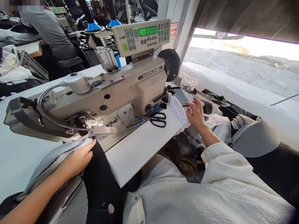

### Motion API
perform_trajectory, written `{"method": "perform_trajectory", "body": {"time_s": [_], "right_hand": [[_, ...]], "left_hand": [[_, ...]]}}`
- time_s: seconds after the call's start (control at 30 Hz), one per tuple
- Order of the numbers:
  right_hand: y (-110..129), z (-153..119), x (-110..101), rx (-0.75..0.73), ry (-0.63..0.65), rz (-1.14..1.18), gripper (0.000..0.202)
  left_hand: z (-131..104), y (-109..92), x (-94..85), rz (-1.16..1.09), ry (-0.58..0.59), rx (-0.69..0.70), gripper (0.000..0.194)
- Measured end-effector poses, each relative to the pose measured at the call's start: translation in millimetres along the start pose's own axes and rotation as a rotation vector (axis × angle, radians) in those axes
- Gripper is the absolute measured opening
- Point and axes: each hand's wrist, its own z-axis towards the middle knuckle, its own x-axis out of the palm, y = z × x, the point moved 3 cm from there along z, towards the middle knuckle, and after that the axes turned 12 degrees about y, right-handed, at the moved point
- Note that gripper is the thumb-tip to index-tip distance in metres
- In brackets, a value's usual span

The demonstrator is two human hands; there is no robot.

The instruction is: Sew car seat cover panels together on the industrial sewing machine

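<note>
- White sewing table [137,149]; HIGHLEAD sewing machine [107,90] at 11.
- Grey-white fabric [54,153] at 8, your left hand [79,159] on it; can't tell if pinched.
- Your right hand [196,115], 3 o'clock: spread open by phone-like slab [179,95].
- Keep layers flat, left hand clear of needle area.

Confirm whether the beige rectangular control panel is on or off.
On: the beige rectangular control panel has its bright green display lit, with digits showing.

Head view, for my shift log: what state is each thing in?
Highlead sewing machine: running or stopped unclear.
Control panel display: lit green.
Black-handled scissors: lying down.
Phone-like device: face up.
Black thread cones: upright.
Left hand: on pale fabric.
Right hand: open.
</note>
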Motion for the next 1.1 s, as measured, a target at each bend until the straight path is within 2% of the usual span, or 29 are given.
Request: {"method": "perform_trajectory", "body": {"time_s": [0.07,0.13,0.23,0.3,0.33,0.4,0.5,0.63,0.77,0.83,0.9,0.97,1.03,1.1], "right_hand": [[43.6,-2.0,-9.6,-0.180,-0.018,0.062,0.031],[104.2,-6.8,-10.3,-0.424,0.055,0.217,0.031],[209.9,-27.5,4.5,-0.985,0.358,0.479,0.031],[269.4,-43.7,20.2,-1.217,0.516,0.564,0.028],[293.8,-49.5,29.7,-1.267,0.580,0.594,0.026],[332.7,-54.0,50.5,-1.271,0.693,0.662,0.022],[374.1,-43.5,81.6,-1.107,0.809,0.741,0.020],[432.0,-20.6,110.9,-0.874,0.875,0.651,0.023],[498.0,-15.0,126.2,-0.875,0.944,0.571,0.018],[510.9,-17.0,129.5,-0.920,0.971,0.565,0.017],[498.6,-18.6,125.8,-0.994,0.946,0.624,0.020],[462.5,-19.1,112.4,-1.090,0.822,0.770,0.027],[414.4,-21.7,93.0,-1.171,0.647,0.908,0.031],[374.8,-32.5,77.6,-1.255,0.618,0.889,0.027]], "left_hand": [[-1.3,-8.2,-2.8,0.002,0.071,-0.034,0.062],[-5.3,-18.9,-10.1,0.012,0.084,-0.034,0.061],[-16.4,-28.2,-26.7,0.041,0.113,-0.059,0.059],[-29.8,-28.1,-38.5,0.096,0.174,-0.109,0.065],[-38.4,-27.0,-43.5,0.125,0.207,-0.150,0.070],[-56.1,-24.9,-49.7,0.165,0.255,-0.216,0.072],[-70.6,-24.8,-43.4,0.182,0.254,-0.214,0.052],[-59.6,-31.1,-12.3,0.068,0.247,-0.083,0.042],[-46.2,-40.9,4.4,-0.096,0.154,-0.009,0.037],[-45.5,-43.7,5.8,-0.078,0.142,-0.014,0.038],[-47.5,-43.7,5.6,-0.008,0.174,-0.060,0.039],[-50.4,-41.1,3.7,0.074,0.223,-0.132,0.038],[-52.4,-36.6,-1.4,0.128,0.255,-0.204,0.043],[-52.6,-30.9,-8.7,0.128,0.272,-0.228,0.058]]}}
